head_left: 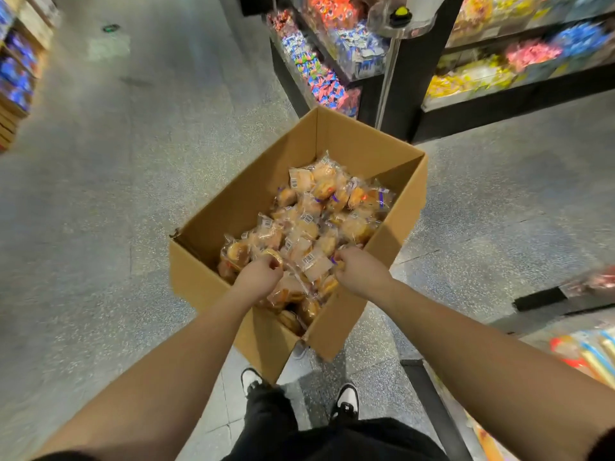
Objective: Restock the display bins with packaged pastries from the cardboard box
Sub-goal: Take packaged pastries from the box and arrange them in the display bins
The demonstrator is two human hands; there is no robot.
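Fingers of both hands are curled down into the pastry pile: left hand (pixel 258 277) grips a wrapped pastry at lower-left of the heap, right hand (pixel 357 272) pinches packets by the near-right wall of the cardboard box (pixel 213 271), fingertips mostly hidden so I can't tell how many packets each holds. Box sits open on the floor (pixel 100 194) at frame centre, roughly half full of packaged pastries (pixel 319 221), clear wrappers with barcode stickers, heaped loosely toward the right side. Display bins (pixel 336 51) are upper right, blurred, full of coloured sweets; which bin takes the pastries I can't tell from here. More shelving at upper left and lower right, also blurred. Shoes (pixel 346 399) are just below the box's near corner. Step in hand, as I judge it: grabbing a handful per hand to carry to the bins. To do it well I'd close on the wrapper bodies, not the crimped ends, so packets don't slip or tear; squeeze lightly since these look soft and will crush; take only what each hand can hold securely; lift straight up clear of the box walls before turning toward the shelves. Slick film means stacked packets may slide out, so I'd keep palms cupped under them. Watch feet near the box corner when stepping away.
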